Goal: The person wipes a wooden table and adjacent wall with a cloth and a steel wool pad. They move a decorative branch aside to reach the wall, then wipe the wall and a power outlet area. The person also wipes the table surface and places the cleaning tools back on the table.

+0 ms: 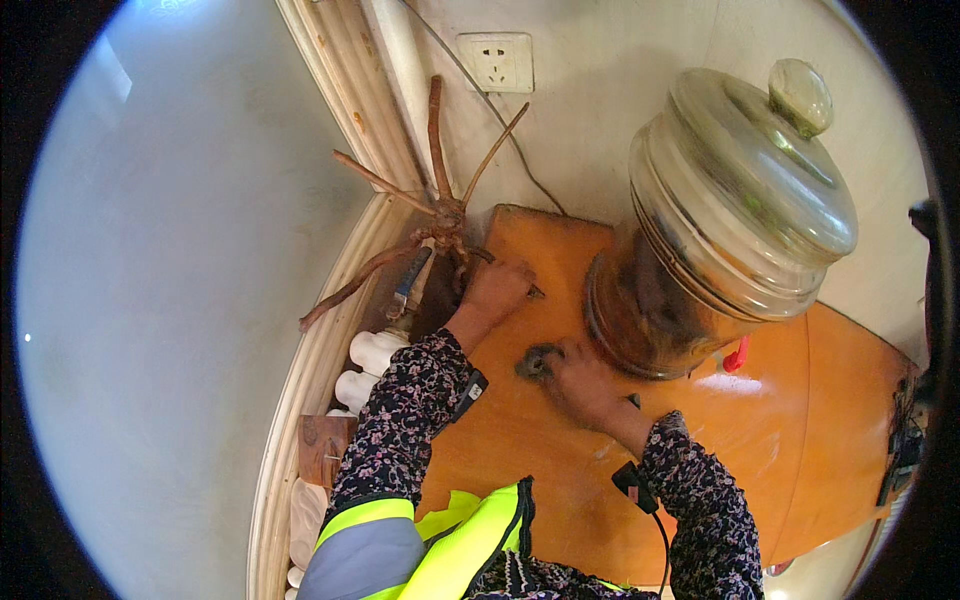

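My left hand (499, 292) is closed around a short, dark end of a branching brown root or branch (448, 217), whose several arms spread up and to the left beside the wall. Lower and to the right, my right hand (581, 382) has its fingers on a crumpled dark grey cloth (538, 361) on the orange wooden tabletop (517, 450). A large lidded glass jar (720, 217) with dark contents stands just beyond my right hand.
A valve with a blue handle (411, 276) and white radiator sections (375, 352) lie left of the table, near a wooden block (324, 450). A wall socket (495, 62) and a thin cable (517, 146) are behind. Something red (736, 355) is by the jar.
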Demonstrator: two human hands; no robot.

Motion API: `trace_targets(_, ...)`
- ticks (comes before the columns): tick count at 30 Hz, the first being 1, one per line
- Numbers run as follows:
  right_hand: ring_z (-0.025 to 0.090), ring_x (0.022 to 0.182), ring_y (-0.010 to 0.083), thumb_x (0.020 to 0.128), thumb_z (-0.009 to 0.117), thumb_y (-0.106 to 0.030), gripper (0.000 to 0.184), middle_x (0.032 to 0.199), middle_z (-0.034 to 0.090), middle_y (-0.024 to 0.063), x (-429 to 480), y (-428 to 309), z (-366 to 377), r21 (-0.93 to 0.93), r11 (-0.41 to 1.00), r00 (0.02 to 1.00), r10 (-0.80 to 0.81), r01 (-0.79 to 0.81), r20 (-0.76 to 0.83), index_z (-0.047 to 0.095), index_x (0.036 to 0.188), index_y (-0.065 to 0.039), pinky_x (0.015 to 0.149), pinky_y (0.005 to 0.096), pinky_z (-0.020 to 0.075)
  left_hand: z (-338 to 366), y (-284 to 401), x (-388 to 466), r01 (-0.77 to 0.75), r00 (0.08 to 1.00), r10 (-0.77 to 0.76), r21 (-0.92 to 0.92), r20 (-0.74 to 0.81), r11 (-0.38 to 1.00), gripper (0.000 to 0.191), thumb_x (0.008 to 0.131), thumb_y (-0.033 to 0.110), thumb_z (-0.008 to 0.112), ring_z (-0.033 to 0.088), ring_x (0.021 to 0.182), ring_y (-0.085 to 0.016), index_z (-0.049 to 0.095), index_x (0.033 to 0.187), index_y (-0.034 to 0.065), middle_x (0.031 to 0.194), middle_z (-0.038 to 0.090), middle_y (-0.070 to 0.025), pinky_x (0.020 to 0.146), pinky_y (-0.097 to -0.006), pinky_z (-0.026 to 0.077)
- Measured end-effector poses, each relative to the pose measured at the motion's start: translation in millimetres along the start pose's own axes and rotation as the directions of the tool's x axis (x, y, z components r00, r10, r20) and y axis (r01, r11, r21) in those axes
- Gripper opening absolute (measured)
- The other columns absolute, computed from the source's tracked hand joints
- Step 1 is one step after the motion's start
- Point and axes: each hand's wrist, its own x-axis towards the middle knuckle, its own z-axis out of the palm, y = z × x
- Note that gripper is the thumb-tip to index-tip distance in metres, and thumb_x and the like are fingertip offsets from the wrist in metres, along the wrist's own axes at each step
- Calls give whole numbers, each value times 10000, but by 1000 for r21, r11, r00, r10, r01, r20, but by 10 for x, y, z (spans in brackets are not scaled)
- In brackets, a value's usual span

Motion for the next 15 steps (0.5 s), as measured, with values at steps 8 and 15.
trace_targets(8,498,839,385,784,526,-147,282,944,472,229,187,-75,-453,434,895,960,206,-105,-191,477,961,68,703,409,412,-15,-123,-51,13,1000,-14,-166,-5,986,194,703,150,523,571,778,-273,581,862,55,847,587,-92,665,-374,458)
trace_targets(15,526,835,369,796,507,-136,230,976,488,221,1016,-149,-867,309,918,938,307,-247,-162,457,935,40,674,422,441,-148,-121,-9,185,959,-135,-190,248,964,222,721,150,546,546,813,-282,584,891,12,897,552,-130,693,-368,454)
